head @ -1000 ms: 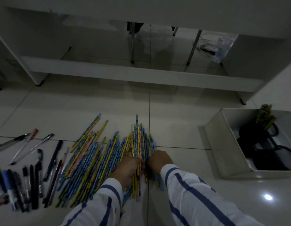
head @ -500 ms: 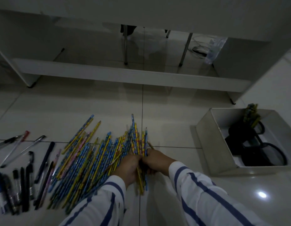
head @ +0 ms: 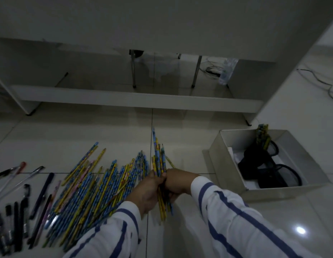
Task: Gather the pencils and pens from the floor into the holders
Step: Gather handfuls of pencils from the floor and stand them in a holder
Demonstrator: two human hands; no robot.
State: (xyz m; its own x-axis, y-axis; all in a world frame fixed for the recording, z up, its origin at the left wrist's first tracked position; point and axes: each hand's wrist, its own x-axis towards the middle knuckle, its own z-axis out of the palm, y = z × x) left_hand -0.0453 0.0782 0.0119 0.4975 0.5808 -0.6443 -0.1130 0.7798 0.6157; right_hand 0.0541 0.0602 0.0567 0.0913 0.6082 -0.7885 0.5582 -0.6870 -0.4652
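A bundle of blue and yellow pencils (head: 159, 157) is held upright-tilted between both hands, lifted off the tiled floor. My left hand (head: 147, 192) and my right hand (head: 176, 182) are both closed around its middle. A large pile of similar pencils (head: 98, 190) lies on the floor left of my hands. Dark pens (head: 18, 211) lie in a row at the far left. In a white box (head: 223, 159) on the right stand black mesh holders (head: 262, 170); one holds several pencils (head: 262, 136).
A white desk frame with a low crossbar (head: 135, 99) spans the floor ahead. Metal chair legs (head: 133, 69) and a cable (head: 212, 69) show behind it. Another cable (head: 325, 84) runs along the floor at the far right.
Both hands have gathered a bundle out of the pile's right edge and raised it off the floor. The view has tilted up slightly.
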